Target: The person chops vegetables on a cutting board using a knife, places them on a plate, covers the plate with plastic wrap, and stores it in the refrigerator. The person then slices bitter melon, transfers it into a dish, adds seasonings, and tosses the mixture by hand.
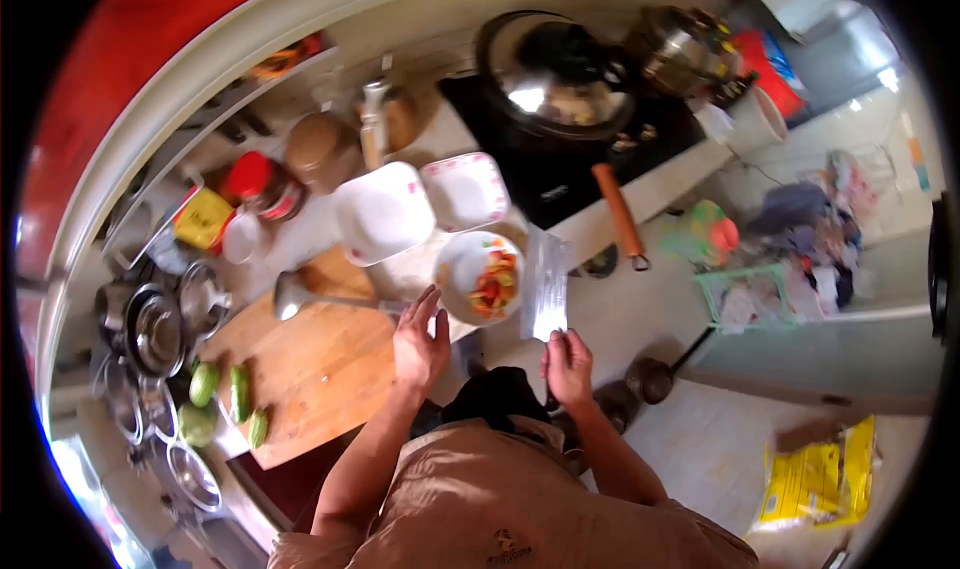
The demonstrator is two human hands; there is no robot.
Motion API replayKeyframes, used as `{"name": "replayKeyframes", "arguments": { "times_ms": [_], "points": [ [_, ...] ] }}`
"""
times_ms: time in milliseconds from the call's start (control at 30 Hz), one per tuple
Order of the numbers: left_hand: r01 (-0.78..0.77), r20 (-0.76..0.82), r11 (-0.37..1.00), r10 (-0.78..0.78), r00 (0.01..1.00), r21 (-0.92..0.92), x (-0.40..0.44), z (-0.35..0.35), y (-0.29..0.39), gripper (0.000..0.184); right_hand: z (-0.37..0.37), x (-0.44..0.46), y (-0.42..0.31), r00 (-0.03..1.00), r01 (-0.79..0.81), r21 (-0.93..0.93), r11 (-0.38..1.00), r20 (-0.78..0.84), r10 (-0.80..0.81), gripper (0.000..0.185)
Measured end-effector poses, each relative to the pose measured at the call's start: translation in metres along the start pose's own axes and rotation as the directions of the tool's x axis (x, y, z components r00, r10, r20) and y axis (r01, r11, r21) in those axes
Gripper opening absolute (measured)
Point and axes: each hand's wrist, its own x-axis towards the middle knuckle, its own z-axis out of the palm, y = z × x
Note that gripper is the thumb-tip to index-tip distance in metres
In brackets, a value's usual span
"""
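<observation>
So our hands are apart here: the right hand (pixel 568 367) has its thumb and fingers pinched on the bottom end of a strip of clear plastic (pixel 545 284), which sits just right of the plate (pixel 455 274) of chopped food (pixel 494 283). Our left hand (pixel 420 344) is loosely open near the plate's other side, by the ladle (pixel 288 296) handle; can't tell if they're touching. Ladle's across the wooden board (pixel 330 389), and we've got two white dishes (pixel 385 214) on the surface (pixel 412 277) behind the plate.
</observation>
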Motion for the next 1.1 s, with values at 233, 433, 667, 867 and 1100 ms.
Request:
{"name": "replayKeyframes", "arguments": {
  "times_ms": [233,433,667,867,1100],
  "points": [
    [0.256,-0.414,0.882,-0.078,0.907,0.395,-0.089,-0.162,-0.098,0.029,0.05,-0.014,-0.029,0.907,0.156,-0.161,0.975,0.413,-0.077,0.026],
    [0.581,-0.576,0.567,-0.215,0.789,0.584,-0.121,-0.266,-0.175,0.039,0.102,-0.033,-0.031,0.766,0.321,-0.269,0.908,0.638,-0.082,0.031],
    [0.181,-0.209,0.785,-0.068,0.976,0.592,-0.096,-0.262,-0.165,0.039,0.124,-0.042,-0.028,0.7,0.501,-0.286,0.817,0.689,-0.188,0.027],
    [-0.203,0.115,0.815,0.167,0.979,0.542,-0.092,-0.173,-0.108,0.035,0.135,-0.039,-0.044,0.7,0.594,-0.347,0.726,0.667,-0.255,0.03],
    [-0.226,0.096,0.785,0.21,0.973,0.577,-0.106,-0.163,-0.119,0.04,0.14,-0.029,-0.037,0.66,0.619,-0.313,0.72,0.704,-0.262,0.029]
  ]
}}
